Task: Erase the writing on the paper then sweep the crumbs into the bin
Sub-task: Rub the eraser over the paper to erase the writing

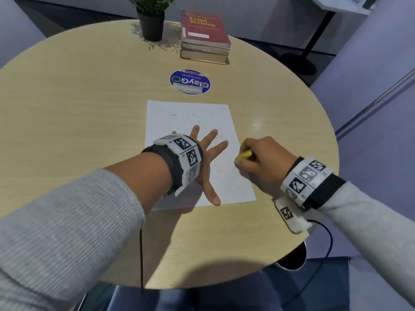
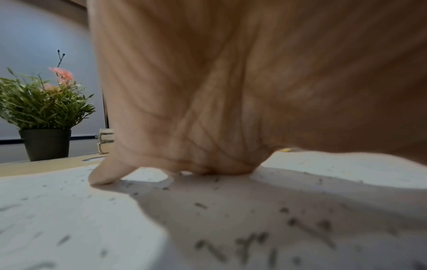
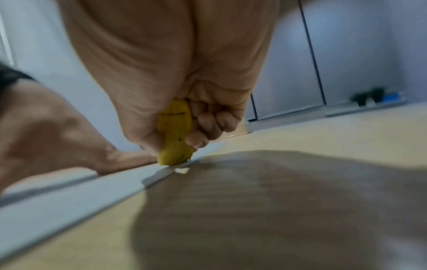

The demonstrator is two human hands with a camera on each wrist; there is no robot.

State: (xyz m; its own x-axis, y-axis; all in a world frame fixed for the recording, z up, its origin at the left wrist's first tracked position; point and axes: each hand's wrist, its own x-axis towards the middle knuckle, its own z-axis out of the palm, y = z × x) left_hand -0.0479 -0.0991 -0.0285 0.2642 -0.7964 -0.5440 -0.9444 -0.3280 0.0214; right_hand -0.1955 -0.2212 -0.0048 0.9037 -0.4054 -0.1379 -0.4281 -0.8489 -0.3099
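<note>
Right hand (image 1: 262, 158) is gripping a yellow rubber eraser (image 1: 243, 155), rubbing the white paper sheet's (image 1: 190, 117) right edge; left hand (image 1: 203, 160), fingers spread, is pressing it flat. Dark crumbs (image 1: 186, 115) are still unswept.

I read "Legal Writing" on the red book (image 1: 205, 28) topping the stack; the round sticker (image 1: 190, 82) says "ClayGo", upside down to me.

Table (image 1: 89, 97): pale wood-grain top, smooth with slight sheen; paper (image 1: 190, 117): white, matt, flecked with dark crumbs (image 1: 179, 122); eraser (image 3: 174, 131): yellow, matt; sleeves (image 1: 56, 221): grey ribbed knit cloth
</note>
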